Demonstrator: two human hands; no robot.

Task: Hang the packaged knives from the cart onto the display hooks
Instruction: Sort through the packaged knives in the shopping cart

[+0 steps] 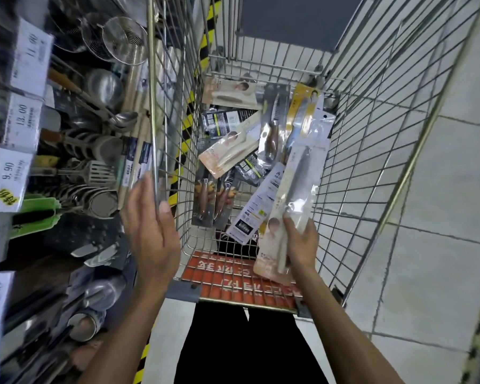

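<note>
Gripping the lower end of a packaged knife (294, 189) in the curled right hand (299, 245), tilted up over the near end of the cart (233, 278). Holding the left hand (150, 225) flat, fingers straight, clasping nothing, beside the cart's left corner post. Lying jumbled deeper inside, more packaged knives (227, 156). Hanging at far left, a slotted spatula (100, 173), strainers (125, 42) and price tags (22, 120).

Single head-worn wide-angle view, pitched steeply down and forward into the silver wire-mesh cart (372, 134) from close above its near rim; rack of hanging steel utensils (94, 173) along left edge, pale tiled floor (441, 217) at right.
</note>
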